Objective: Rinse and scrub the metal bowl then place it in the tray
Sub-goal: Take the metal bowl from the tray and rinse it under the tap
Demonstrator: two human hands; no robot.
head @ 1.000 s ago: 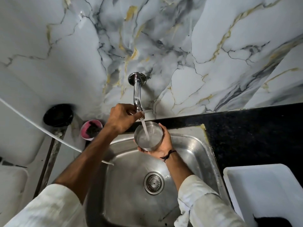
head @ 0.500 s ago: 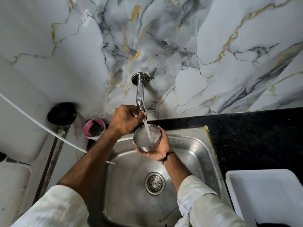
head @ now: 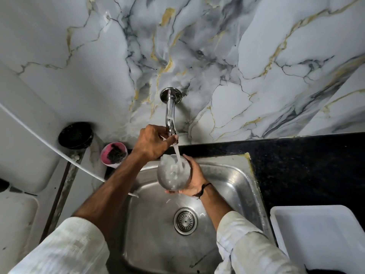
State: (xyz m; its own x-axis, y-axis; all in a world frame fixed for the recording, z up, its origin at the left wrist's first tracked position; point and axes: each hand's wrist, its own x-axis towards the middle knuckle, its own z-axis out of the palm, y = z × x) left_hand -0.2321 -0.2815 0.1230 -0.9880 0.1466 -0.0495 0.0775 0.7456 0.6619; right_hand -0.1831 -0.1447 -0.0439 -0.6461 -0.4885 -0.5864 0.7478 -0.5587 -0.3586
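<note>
A small round metal bowl (head: 172, 176) is held over the steel sink (head: 233, 180), just under the wall tap (head: 170, 113). Water streams from the spout into the bowl and froths white inside it. My right hand (head: 194, 179) cups the bowl from its right side and underneath. My left hand (head: 151, 142) is closed around the tap's end, thumb by the spout. A white plastic tray (head: 320, 234) sits on the black counter at the lower right, apart from both hands.
The sink drain (head: 185, 220) lies below the bowl. A pink cup with a dark scrubber (head: 114, 154) stands left of the sink, a black round lid (head: 75, 134) beyond it. A white hose (head: 49, 142) crosses the left side. Black counter (head: 296, 165) borders the sink's right.
The bowl has filled with frothing water and tilted a little toward me. Both hands stay in place, the left on the tap and the right under the bowl.
</note>
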